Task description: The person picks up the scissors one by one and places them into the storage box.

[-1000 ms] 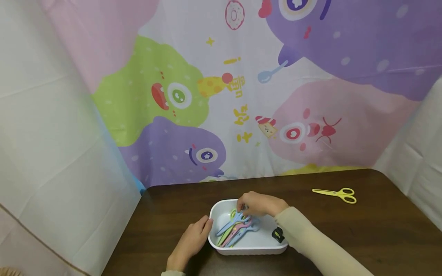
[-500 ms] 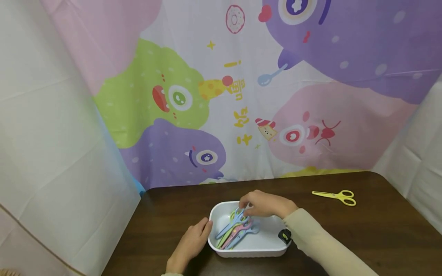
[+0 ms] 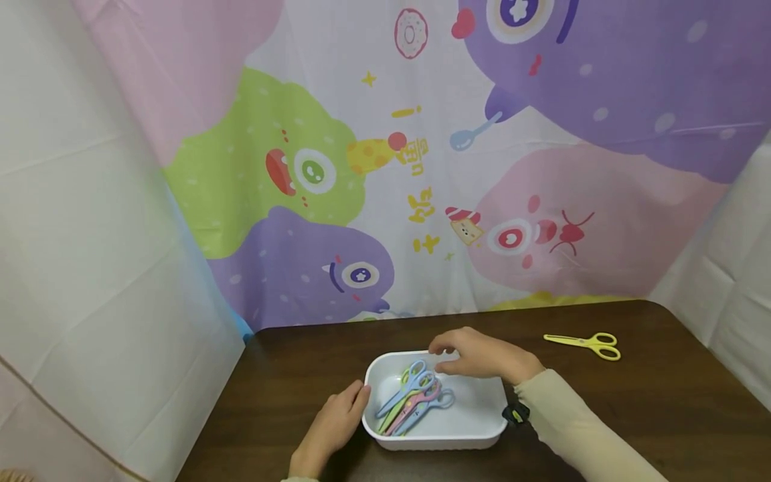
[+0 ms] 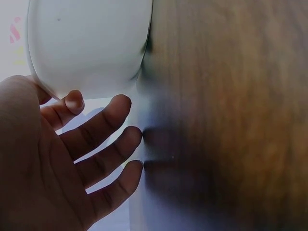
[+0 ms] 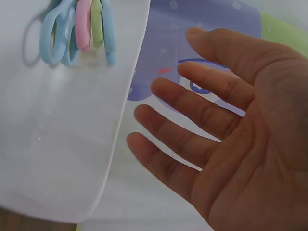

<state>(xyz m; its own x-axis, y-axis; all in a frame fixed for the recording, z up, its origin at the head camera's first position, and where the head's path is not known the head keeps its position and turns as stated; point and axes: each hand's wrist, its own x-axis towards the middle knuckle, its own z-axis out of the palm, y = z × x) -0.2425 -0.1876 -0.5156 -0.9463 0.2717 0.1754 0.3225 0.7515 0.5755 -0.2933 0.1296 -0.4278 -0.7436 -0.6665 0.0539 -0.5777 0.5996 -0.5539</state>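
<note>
Plainly unlabelled white tray holds pastel scissors; no writing legible.

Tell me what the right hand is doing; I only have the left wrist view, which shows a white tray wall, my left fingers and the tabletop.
Observer: The right hand hovers over the far rim of the white tray, fingers relaxed, holding nothing.
Operator: Anything inside the tray?
Observer: Yes, a bunch of pastel scissors, blue, pink and green, lies in its left half.
Operator: Any others outside it?
Observer: One pair of yellow scissors lies on the table, far to the right.
Operator: And my left hand, seen from above?
Observer: The left hand rests on the table, fingertips at the tray's left wall.
</note>
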